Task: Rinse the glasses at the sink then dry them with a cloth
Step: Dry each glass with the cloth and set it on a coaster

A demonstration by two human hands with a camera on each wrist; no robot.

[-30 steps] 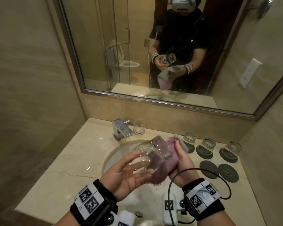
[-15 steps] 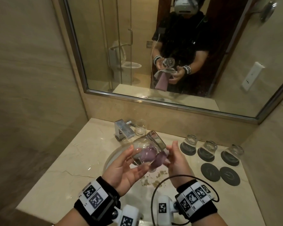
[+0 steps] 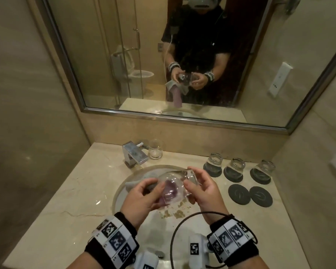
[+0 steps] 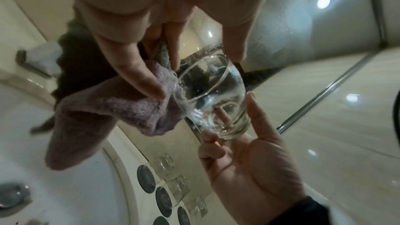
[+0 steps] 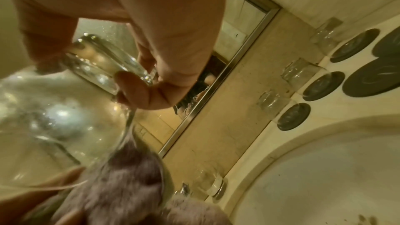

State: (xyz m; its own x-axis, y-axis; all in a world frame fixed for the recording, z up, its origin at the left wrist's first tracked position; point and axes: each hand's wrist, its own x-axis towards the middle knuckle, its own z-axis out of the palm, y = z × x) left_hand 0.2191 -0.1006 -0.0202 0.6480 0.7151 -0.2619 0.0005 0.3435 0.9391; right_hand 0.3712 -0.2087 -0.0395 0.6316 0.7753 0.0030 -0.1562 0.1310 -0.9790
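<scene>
Counted on the counter: three glasses turned mouth-down, each on its own dark coaster — one, a second, a third; two more coasters bare in front, one beside the other; one upright glass just beside the tap; five coasters in all, five glasses with the held one.

Held over the sink between both hands: one clear glass, lying on its side, long axis running left to right across the basin, thick base toward the right hand, mouth toward the left hand; pinched at the base by the right thumb and fingertips, fingers curled round it; gripped at the rim by the left hand together with a purple cloth, thumb pressing the cloth against the mouth, part of it showing purple through the wall in the head view, the rest hanging loose toward the basin.

Hard to make out: how deep the cloth sits inside the glass; the left fingers behind the bowl, mostly hidden in the head view; the glass in the right wrist view, blurred and filling the near left; the lowest coaster in the left wrist view, cut off by the frame edge; brown specks on the near sink rim, unclear what; the drain, seen only at the edge of the left wrist view.
</scene>
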